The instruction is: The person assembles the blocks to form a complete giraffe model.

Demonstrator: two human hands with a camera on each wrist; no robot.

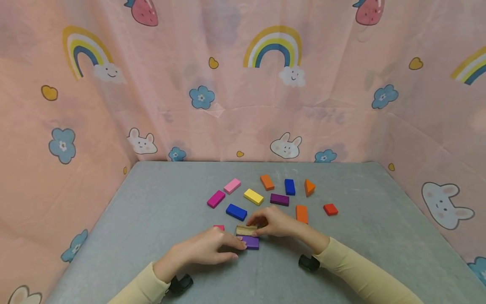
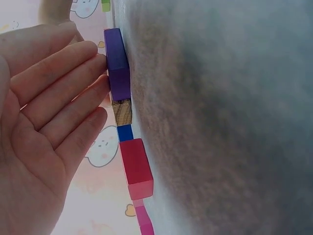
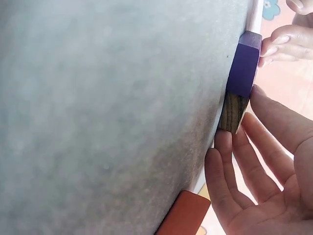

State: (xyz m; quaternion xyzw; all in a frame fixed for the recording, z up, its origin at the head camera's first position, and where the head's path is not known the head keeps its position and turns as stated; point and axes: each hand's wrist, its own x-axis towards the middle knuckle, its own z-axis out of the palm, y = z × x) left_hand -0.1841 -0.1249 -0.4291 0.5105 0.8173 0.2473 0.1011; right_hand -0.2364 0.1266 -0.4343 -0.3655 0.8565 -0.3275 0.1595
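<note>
A purple block (image 1: 251, 242) lies flat on the table, with a bare-wood block (image 1: 246, 230) right along its far side. My left hand (image 1: 205, 247) rests its fingertips on the left end of the purple block, fingers extended in the left wrist view (image 2: 54, 103). From the right, my right hand (image 1: 275, 223) pinches the wooden block between its thumb and fingers; in the right wrist view the thumb (image 3: 281, 117) reaches the seam between the two blocks. Just left of the pair is a red block (image 2: 137, 169), partly hidden behind the left hand in the head view.
Beyond the hands lie a blue block (image 1: 236, 212), a yellow block (image 1: 253, 196), a dark purple block (image 1: 279, 199), and pink, magenta, orange and blue ones. An orange block (image 1: 301, 214) sits behind the right wrist, with a small red block (image 1: 330, 209) farther right. Patterned cloth surrounds the table.
</note>
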